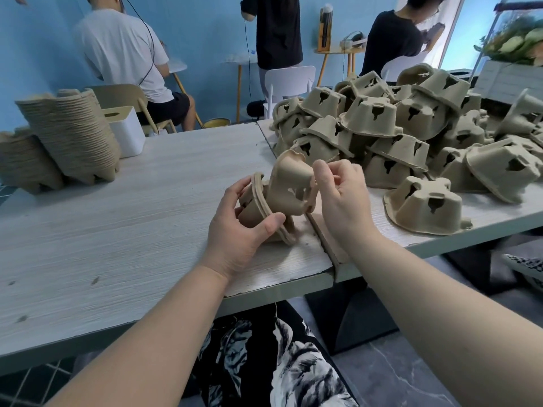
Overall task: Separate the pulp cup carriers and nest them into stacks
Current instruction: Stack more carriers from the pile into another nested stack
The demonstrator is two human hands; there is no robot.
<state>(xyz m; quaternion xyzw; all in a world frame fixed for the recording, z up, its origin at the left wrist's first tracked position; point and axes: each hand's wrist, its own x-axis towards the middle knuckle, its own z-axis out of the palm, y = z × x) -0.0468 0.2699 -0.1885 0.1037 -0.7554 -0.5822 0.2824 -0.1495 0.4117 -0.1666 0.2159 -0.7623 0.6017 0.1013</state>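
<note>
Two brown pulp cup carriers are held together above the table's middle. My left hand point(235, 224) grips the lower carrier point(255, 207) by its rim, thumb on top. My right hand point(338, 195) pinches the rim of the upper carrier point(291, 183), which tilts up and away from the lower one. A big loose pile of carriers point(396, 127) covers the right table. Two tall nested stacks point(73, 136) lean at the far left.
A white box point(127, 130) stands behind the stacks. One single carrier point(426, 204) lies upside down near my right hand. A seam point(320, 239) runs between the two wooden tabletops. People sit and stand at the back by chairs.
</note>
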